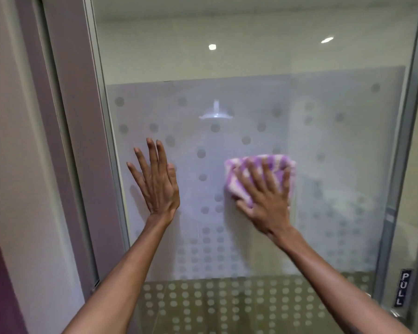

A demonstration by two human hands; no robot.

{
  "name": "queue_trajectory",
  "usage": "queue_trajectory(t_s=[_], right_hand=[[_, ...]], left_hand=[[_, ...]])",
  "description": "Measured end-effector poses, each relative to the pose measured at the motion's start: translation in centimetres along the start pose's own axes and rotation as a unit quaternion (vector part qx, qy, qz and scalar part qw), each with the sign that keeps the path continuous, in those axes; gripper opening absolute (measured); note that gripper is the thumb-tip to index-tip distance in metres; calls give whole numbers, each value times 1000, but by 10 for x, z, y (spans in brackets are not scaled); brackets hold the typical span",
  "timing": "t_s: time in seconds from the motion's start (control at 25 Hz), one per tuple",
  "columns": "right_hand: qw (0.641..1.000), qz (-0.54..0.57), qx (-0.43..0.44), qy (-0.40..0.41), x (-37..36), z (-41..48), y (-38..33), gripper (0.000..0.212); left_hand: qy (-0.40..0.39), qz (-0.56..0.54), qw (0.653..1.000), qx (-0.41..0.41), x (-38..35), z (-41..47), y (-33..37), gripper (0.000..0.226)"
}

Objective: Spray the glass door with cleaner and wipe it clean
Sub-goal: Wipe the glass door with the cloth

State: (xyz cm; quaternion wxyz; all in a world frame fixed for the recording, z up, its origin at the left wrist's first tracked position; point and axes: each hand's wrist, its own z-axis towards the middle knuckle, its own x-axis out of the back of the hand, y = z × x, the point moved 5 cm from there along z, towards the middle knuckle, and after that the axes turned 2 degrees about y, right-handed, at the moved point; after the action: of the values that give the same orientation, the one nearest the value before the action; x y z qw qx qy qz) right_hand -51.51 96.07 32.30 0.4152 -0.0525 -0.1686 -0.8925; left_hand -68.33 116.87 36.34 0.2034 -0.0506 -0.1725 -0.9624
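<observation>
A glass door point(336, 145) with a frosted, dotted band fills the view in front of me. My right hand point(266, 201) presses a folded purple-and-white checked cloth point(256, 165) flat against the frosted glass, fingers spread over it. My left hand point(157, 182) rests flat on the glass to the left of the cloth, fingers apart and holding nothing. No spray bottle is in view.
A grey metal door frame point(106, 141) runs down the left, with a mauve wall point(15, 165) beyond it. On the right frame sits a "PULL" label point(403, 288) above a metal handle point(393, 312). A white suction hook point(215, 113) shows through the glass.
</observation>
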Motion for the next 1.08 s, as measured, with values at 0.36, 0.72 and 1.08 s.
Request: queue_trajectory(t_s=[0.36,0.72,1.08], right_hand=[[989,57,-117,63,17,92,-40,68],[999,-22,15,-18,-12,-92,8,85],[973,50,-214,77,18,41,48,67]], left_hand=[[10,-4,1000,-8,-3,-3,-2,58],[-13,-8,999,-41,-7,-31,2,60],[27,26,999,-25,-14,-36,7,60]])
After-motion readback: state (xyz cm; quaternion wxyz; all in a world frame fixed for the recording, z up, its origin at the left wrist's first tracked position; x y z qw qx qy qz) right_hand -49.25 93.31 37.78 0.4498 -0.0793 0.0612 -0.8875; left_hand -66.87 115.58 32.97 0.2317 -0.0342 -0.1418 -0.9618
